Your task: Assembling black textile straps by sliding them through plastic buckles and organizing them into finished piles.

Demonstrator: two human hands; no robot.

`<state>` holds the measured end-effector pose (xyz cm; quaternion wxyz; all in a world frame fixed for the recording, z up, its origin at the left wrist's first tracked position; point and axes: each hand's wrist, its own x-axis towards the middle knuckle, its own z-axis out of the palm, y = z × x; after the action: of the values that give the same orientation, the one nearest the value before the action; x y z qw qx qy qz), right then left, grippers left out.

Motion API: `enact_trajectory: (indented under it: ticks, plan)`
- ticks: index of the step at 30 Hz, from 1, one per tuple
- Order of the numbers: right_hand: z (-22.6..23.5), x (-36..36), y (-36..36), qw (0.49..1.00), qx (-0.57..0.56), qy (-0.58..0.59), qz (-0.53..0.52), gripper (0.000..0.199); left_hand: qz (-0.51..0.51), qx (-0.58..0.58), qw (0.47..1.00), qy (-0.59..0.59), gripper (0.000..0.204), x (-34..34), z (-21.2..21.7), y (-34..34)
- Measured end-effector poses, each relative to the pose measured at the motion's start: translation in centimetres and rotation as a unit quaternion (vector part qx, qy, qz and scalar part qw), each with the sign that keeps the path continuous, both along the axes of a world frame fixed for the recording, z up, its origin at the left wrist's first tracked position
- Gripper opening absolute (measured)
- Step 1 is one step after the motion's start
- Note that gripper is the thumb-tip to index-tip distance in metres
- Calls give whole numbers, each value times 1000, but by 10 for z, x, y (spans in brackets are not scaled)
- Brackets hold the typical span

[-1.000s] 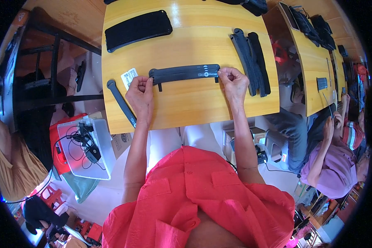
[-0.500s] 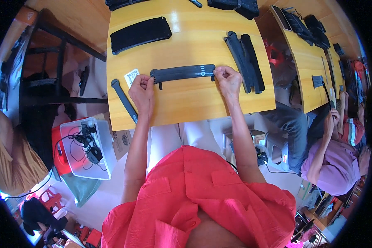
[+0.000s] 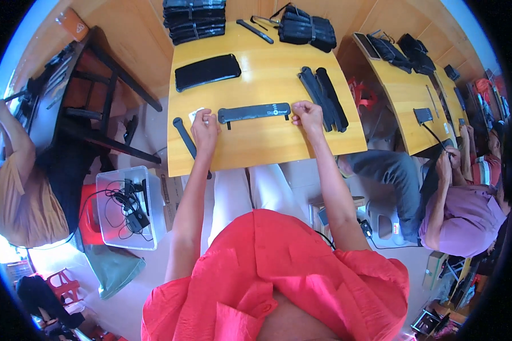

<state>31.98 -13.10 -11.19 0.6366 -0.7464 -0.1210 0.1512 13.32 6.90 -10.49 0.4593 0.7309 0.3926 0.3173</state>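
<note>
Head view: long black strip (image 3: 254, 112) lying flat across middle of yellow table (image 3: 267, 148), left hand (image 3: 205, 126) closed on its left end, right hand (image 3: 307, 113) pinching its right end. Bare tabletop between strip and near edge; black pad (image 3: 207, 71) well beyond strip toward far-left corner. Pair of black bars (image 3: 323, 98) just right of strip; thin black rod (image 3: 185, 138) left of it, running off near-left edge.

A long black strip (image 3: 254, 112) with a small green-and-white mark lies on the glossy yellow wooden table (image 3: 267, 148). Beside that table, a person's red shirt (image 3: 279, 278); beyond its far edge, black stacked pieces (image 3: 193, 20).
</note>
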Motion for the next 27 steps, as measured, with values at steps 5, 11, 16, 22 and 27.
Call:
enact_trajectory:
  ticks: [5,11,16,22,27]
  plan:
    - [11,-34,-3,944,-134,-299,42,21,-75,298,950,57,39,-8,21,-28]
    - [-5,-63,10,828,-311,-448,130,55,-210,418,868,164,59,11,-1,-64]
    - [-13,-61,9,808,-350,-452,143,57,-218,407,858,225,65,16,-11,-67]
    - [-7,-63,13,802,-363,-453,143,55,-217,387,867,227,65,16,-12,-66]
    - [-1,-67,15,795,-385,-449,135,54,-213,398,865,219,62,16,-14,-68]
